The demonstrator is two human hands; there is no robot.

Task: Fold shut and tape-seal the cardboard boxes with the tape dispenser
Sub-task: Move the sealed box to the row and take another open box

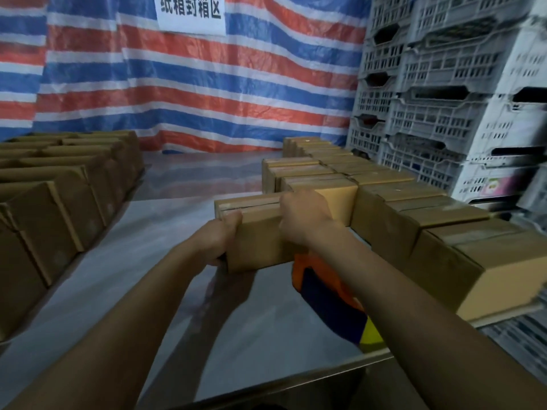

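Observation:
A closed cardboard box (257,232) is held just above the table, in front of me at the centre. My left hand (220,235) grips its left near corner, fingers curled over the top edge. My right hand (302,214) grips the box's right end from above. An orange and blue tape dispenser (322,288) lies on the table under my right forearm, partly hidden by it. To the right stand rows of closed boxes (399,211). On the left sit several boxes (59,184) with flaps standing up.
The table (165,232) is covered with a shiny grey sheet; its front edge runs along the bottom. Stacked white plastic crates (444,93) fill the right side. A red, white and blue striped tarp (207,93) with a paper sign hangs behind.

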